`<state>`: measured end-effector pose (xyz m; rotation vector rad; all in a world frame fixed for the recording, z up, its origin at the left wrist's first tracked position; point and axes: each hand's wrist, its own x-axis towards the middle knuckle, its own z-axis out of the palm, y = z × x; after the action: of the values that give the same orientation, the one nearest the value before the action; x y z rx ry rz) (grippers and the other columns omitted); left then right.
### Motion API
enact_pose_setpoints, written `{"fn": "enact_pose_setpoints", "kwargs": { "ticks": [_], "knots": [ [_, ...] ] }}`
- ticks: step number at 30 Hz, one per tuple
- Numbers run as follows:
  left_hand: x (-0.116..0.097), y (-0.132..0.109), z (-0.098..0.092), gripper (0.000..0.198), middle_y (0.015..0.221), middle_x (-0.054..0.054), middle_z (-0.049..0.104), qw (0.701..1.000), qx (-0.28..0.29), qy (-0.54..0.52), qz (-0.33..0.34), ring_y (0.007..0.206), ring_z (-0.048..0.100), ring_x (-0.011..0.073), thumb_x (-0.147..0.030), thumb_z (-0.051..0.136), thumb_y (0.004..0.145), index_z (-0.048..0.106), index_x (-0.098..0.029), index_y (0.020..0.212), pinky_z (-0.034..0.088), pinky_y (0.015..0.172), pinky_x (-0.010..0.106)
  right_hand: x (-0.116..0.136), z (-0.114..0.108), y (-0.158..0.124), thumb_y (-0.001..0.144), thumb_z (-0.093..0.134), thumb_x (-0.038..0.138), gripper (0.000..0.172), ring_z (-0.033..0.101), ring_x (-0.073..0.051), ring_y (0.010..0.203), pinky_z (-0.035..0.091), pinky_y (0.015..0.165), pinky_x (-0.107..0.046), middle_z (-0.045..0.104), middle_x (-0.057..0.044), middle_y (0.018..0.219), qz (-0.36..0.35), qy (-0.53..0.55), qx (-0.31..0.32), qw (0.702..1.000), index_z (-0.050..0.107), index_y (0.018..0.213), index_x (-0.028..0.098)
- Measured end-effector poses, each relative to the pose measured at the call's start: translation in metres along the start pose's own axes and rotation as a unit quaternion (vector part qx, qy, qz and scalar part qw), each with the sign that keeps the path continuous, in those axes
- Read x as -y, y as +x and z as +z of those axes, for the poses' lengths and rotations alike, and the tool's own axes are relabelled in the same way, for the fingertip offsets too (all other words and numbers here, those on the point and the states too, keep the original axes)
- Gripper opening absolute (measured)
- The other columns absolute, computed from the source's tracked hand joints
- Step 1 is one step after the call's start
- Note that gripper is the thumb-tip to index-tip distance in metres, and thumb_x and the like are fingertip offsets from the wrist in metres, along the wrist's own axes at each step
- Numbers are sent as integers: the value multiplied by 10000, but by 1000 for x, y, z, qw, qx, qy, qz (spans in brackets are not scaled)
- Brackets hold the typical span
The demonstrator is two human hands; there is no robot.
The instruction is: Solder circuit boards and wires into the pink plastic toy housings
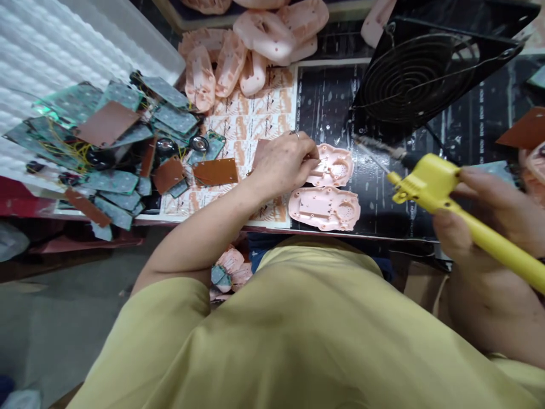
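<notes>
Fingers of a worker's right hand (pixel 481 270) wrap a yellow soldering gun (pixel 438 179) above a black table (pixel 392 213). The left hand (pixel 281 162) bunches its fingertips at a pink shell (pixel 343 165) on the table, any grip hidden; a second shell (pixel 310 207) lies just beside it.
</notes>
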<state>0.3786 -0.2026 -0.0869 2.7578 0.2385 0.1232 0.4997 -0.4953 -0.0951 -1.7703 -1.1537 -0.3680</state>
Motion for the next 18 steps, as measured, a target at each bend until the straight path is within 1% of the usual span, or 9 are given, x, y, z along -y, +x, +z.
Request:
{"fn": "enact_pose_setpoints", "kwargs": {
  "ticks": [2, 4, 6, 9, 12, 15, 18],
  "knots": [
    [-1, 0, 0, 164, 940, 48, 676, 1000, -4, 3, 6, 958, 631, 223, -207, 532, 872, 691, -173, 880, 503, 930, 424, -1, 7, -2, 798, 795, 262, 575, 736, -205, 804, 614, 647, -307, 752, -37, 1073, -47, 1, 12, 999, 616, 1344, 299],
    [-1, 0, 0, 168, 927, 52, 681, 1000, -11, 11, 11, 934, 639, 219, -209, 531, 868, 695, -168, 867, 510, 901, 408, -1, 12, 0, 788, 798, 211, 582, 738, -209, 779, 615, 631, -311, 760, -35, 1027, -64, 1, 61, 996, 617, 1334, 300],
    [-1, 0, 0, 183, 920, 57, 686, 1000, -15, 21, 12, 912, 645, 217, -218, 526, 869, 700, -164, 865, 515, 872, 396, 0, 15, 3, 784, 806, 201, 516, 741, -212, 780, 621, 632, -313, 765, -28, 986, -56, 2, 80, 995, 650, 1266, 301],
    [0, 0, 0, 201, 918, 59, 689, 999, -14, 31, 12, 904, 648, 219, -233, 516, 874, 704, -162, 869, 515, 853, 392, -2, 18, 8, 762, 822, 174, 375, 738, -197, 740, 613, 579, -279, 760, -8, 866, -65, 39, 74, 994, 694, 1098, 279],
    [-1, 1, 1, 197, 922, 56, 685, 999, -10, 36, 9, 924, 646, 222, -230, 516, 876, 701, -162, 871, 511, 873, 399, -6, 24, 14, 710, 858, 143, 331, 731, -178, 709, 619, 597, -252, 752, -24, 817, -110, 86, 77, 987, 696, 985, 229],
    [-2, 1, 1, 196, 940, 55, 680, 999, -5, 38, 6, 948, 640, 227, -224, 510, 883, 696, -164, 878, 508, 903, 411, -10, 26, 20, 678, 882, 136, 346, 724, -158, 699, 614, 620, -221, 752, -47, 813, -143, 103, 95, 980, 692, 961, 195],
    [-4, 1, 0, 202, 958, 64, 678, 999, 2, 43, 3, 970, 637, 242, -221, 502, 886, 695, -160, 879, 505, 923, 430, -10, 24, 25, 689, 878, 145, 330, 725, -149, 702, 614, 630, -206, 753, -38, 809, -165, 98, 111, 975, 691, 954, 208]
  ]
}}
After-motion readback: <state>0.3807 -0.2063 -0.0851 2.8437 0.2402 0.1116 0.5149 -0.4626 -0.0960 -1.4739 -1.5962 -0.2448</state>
